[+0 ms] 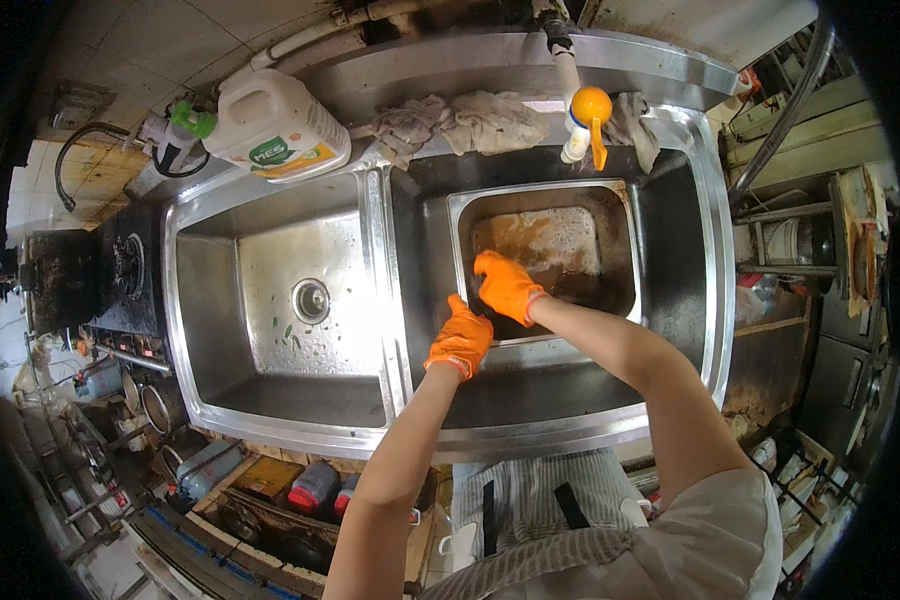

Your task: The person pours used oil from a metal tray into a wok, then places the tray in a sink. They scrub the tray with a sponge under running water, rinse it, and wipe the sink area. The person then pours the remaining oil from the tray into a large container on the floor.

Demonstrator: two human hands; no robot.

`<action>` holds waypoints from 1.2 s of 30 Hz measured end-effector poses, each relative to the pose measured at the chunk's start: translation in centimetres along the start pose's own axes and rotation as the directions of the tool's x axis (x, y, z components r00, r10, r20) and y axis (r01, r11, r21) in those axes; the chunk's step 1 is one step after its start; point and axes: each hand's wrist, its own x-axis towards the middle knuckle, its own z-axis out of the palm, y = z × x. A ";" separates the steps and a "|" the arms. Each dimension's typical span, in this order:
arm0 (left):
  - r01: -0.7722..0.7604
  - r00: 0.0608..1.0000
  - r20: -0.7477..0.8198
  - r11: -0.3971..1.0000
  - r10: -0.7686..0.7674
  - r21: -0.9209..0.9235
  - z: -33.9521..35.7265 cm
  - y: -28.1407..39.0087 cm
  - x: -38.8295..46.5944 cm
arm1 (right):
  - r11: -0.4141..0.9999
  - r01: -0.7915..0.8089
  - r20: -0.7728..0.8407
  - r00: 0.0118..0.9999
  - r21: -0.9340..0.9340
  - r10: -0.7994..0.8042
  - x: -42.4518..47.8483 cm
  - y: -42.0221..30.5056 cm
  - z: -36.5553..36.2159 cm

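A rectangular stainless steel pan (633,262) sits in the right basin of a double steel sink (675,360), with brownish liquid and pale suds over its bottom. My left hand (461,337), in an orange rubber glove, is at the pan's lower left corner, thumb raised and fingers closed around the rim. My right hand (507,286), gloved the same way, is inside the left part of the pan, fingers curled. Something dark shows beneath it, mostly hidden, so what it holds is unclear.
The left basin (315,232) has a drain and green scraps. A white detergent jug (277,127) stands behind it. Crumpled grey rags (495,124) lie along the back ledge, beside a white pipe tap with an orange valve handle (592,109). A dark stove (127,262) adjoins the left side.
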 end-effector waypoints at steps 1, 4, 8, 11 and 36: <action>0.000 1.000 -0.005 1.000 0.001 0.020 -0.3 0.2 -0.3 | 0.998 0.056 0.044 0.998 -0.036 -0.055 -1.2 -0.1 0.2; -0.054 0.997 -0.053 0.996 0.057 0.067 -0.2 -0.2 -0.2 | 0.991 0.130 0.125 0.983 0.025 -0.132 -2.3 -0.3 -0.8; -0.038 0.999 -0.025 0.998 0.039 0.052 -0.9 0.4 -0.6 | 0.987 0.015 -0.077 0.997 0.163 -0.002 -1.4 -1.6 -0.7; -0.051 0.999 -0.013 0.996 0.052 0.066 -0.7 0.2 -0.4 | 0.914 -0.168 -0.213 0.942 0.369 0.259 1.5 -1.2 -0.3; -0.124 0.984 -0.115 0.985 0.138 0.121 0.4 -0.8 0.3 | 0.868 -0.096 -0.450 0.879 -0.488 -0.156 5.8 4.4 -1.3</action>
